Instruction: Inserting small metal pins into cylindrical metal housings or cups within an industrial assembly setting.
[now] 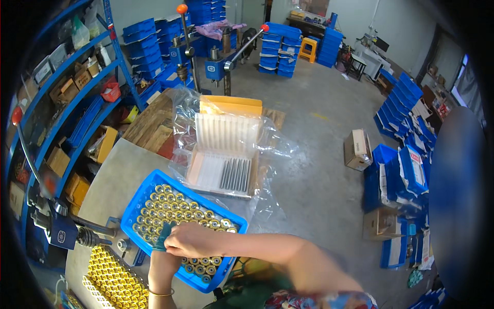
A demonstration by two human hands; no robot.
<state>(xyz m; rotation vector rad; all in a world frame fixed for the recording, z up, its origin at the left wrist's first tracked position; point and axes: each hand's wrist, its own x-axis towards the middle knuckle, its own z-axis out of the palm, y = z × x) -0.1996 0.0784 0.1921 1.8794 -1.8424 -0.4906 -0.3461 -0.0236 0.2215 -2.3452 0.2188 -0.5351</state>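
Observation:
Over a blue plastic tray filled with rows of round brass-coloured metal parts, my two hands meet. My left hand comes up from below, with a teal wrapping around its finger area; its fingers are hidden. My right hand reaches across from the right, closed, its fingertips pinching at that teal wrapping. At the tray's lower left lies a block of golden parts in rows. Beyond the tray, an open carton in clear plastic holds several slim metal rods.
A lever press stands at the left of the table, with two more presses behind the carton. Blue shelving lines the left side. Stacked blue bins and cardboard boxes stand on the floor.

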